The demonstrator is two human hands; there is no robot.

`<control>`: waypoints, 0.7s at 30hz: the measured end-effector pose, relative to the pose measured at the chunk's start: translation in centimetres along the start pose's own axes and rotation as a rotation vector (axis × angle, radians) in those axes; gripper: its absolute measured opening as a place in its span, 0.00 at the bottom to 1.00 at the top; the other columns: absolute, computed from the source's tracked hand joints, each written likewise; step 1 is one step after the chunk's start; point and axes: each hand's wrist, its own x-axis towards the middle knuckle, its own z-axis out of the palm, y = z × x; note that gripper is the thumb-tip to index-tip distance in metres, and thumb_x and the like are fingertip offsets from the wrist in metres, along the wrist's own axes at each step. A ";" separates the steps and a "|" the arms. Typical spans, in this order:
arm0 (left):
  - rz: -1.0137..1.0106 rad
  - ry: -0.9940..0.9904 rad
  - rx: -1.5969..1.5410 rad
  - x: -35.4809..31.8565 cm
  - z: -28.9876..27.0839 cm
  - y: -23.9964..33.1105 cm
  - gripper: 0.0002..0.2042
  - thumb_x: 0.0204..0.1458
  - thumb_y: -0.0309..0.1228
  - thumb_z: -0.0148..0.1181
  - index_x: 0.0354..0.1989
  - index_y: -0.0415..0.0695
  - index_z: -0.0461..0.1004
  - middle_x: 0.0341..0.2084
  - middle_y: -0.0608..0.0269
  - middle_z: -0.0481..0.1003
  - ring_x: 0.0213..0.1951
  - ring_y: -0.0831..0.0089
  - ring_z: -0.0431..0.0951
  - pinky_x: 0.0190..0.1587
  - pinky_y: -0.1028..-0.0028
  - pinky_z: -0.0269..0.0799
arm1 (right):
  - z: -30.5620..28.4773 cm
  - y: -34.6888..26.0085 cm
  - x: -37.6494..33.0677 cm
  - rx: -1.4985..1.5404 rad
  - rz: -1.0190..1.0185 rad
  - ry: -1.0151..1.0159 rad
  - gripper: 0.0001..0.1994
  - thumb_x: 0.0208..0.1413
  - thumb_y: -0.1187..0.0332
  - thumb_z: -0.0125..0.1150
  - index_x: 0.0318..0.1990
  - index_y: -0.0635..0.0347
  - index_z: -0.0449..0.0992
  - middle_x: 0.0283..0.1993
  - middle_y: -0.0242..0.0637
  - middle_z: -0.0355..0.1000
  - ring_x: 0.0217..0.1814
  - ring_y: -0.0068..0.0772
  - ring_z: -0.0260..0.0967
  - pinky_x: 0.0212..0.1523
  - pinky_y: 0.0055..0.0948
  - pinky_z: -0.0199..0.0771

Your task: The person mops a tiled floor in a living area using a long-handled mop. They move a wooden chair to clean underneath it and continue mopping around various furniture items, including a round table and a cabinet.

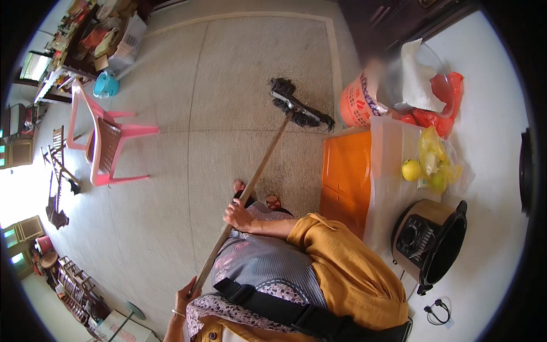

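A mop with a long wooden handle (pixel 266 157) slants across the middle of the view. Its dark, stringy mop head (pixel 305 114) lies on the floor, beside a red-and-white patterned sack and an orange storage box. My right hand (pixel 239 217) is wrapped around the handle about midway, in front of my body. Closer to the handle's upper end, my left hand (pixel 186 292), with a bracelet on its wrist, is closed around it by my waist. Both my feet in sandals stand on the floor behind the mop head.
At the right are the sack (pixel 359 102), orange box (pixel 346 176), a clear plastic bin (pixel 393 137), yellow fruit (pixel 411 170) and an electric cooker (pixel 419 236). A pink chair (pixel 108 139) and blue bucket (pixel 106 85) stand left. Wooden chairs (pixel 80 282) line the lower left.
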 end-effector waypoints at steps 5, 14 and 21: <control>0.084 -0.078 -0.003 7.2 -3.2 7.5 0.22 0.47 0.28 0.55 0.53 0.41 0.62 0.28 0.72 0.70 0.28 0.86 0.65 0.29 0.84 0.64 | -0.7 6.2 6.1 -0.087 0.007 0.014 0.08 0.44 0.64 0.46 0.20 0.51 0.72 0.25 0.36 0.67 0.37 0.36 0.64 0.50 0.45 0.52; 0.599 -0.265 0.283 30.2 0.2 26.6 0.22 0.48 0.35 0.53 0.53 0.43 0.62 0.16 0.67 0.69 0.17 0.85 0.64 0.20 0.78 0.64 | -7.8 30.9 14.6 -0.220 0.057 0.338 0.07 0.28 0.71 0.59 0.18 0.53 0.67 0.27 0.36 0.63 0.36 0.41 0.60 0.40 0.42 0.58; 0.503 -0.337 0.448 32.9 -0.3 39.7 0.23 0.47 0.38 0.53 0.52 0.44 0.62 0.18 0.56 0.70 0.21 0.77 0.70 0.26 0.76 0.67 | -12.9 35.7 18.6 -0.386 0.363 0.202 0.04 0.34 0.73 0.55 0.22 0.55 0.67 0.27 0.37 0.63 0.37 0.41 0.60 0.42 0.40 0.57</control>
